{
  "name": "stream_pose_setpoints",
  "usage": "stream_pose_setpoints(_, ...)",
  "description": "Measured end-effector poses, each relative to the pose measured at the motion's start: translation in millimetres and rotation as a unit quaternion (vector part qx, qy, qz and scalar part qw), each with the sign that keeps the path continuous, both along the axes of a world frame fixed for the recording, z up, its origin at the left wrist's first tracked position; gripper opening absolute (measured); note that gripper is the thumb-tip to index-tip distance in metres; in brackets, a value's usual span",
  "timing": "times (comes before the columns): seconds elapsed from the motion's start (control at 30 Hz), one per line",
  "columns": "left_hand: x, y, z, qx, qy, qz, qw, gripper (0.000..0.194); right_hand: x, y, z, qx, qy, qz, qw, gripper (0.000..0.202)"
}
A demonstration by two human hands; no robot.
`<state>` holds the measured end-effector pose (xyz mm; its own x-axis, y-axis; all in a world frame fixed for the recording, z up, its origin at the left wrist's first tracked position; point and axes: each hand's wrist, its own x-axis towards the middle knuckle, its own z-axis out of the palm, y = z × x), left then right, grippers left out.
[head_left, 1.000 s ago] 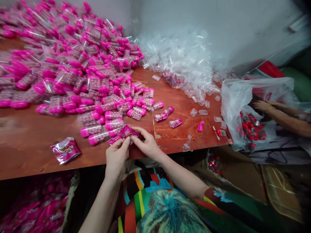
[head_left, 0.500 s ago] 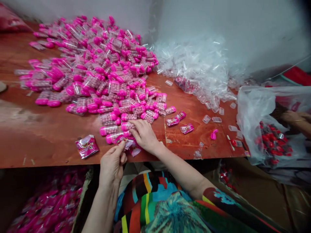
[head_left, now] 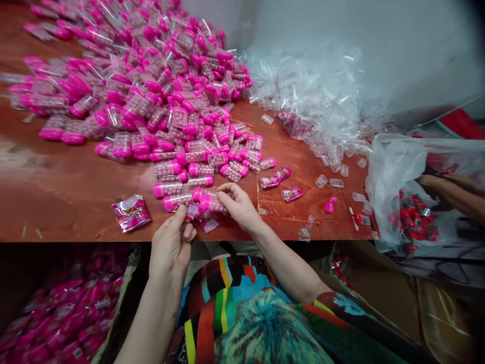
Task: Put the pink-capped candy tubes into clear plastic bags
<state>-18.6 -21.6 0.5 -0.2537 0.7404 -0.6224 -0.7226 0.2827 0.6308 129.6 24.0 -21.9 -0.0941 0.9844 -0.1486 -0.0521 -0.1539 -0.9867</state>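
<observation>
My right hand (head_left: 240,208) pinches the clear end of a small candy bottle (head_left: 212,202), pink-capped and filled with pale pink balls. Its cap points left. Close beside it, my left hand (head_left: 175,240) has thumb and fingers closed on a pink printed plastic wrapper (head_left: 206,222) at the table's front edge; part of the wrapper is hidden by the fingers and the bottle. Just beyond my hands, more such bottles lie on their sides in a loose column, among them a capped bottle (head_left: 167,189).
A big heap of filled bottles (head_left: 151,101) covers the back left of the wooden table (head_left: 76,192). Clear empty containers (head_left: 322,96) are piled behind. A flat stack of wrappers (head_left: 131,213) lies left. At right, another person's arm (head_left: 450,184) reaches over a plastic bag (head_left: 394,151).
My right hand has picked up a bottle from the column and drawn it back toward the wrapper by my left hand. The view has shifted slightly.
</observation>
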Motion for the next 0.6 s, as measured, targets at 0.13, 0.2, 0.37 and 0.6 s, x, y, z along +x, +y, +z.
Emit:
stream_pose_setpoints(0.13,8,0,0.7,0.001,-0.044,0.001,0.999,0.037,5,-25,1.1,-0.131,0.208,-0.006,0.969,0.038)
stream_pose_setpoints(0.2,12,0,1.1,-0.004,-0.057,0.000,0.998,0.034,8,-33,3.6,-0.172,0.268,0.036,0.947,0.047)
stream_pose_setpoints(0.37,21,-1,0.1,-0.001,-0.064,-0.001,0.998,0.032,11,-51,5.9,-0.108,0.182,0.070,0.975,0.050)
stream_pose_setpoints(0.6,32,-5,-0.1,0.023,-0.024,-0.007,0.999,0.036,8,-64,-4.4,0.071,-0.039,0.028,0.996,0.039)
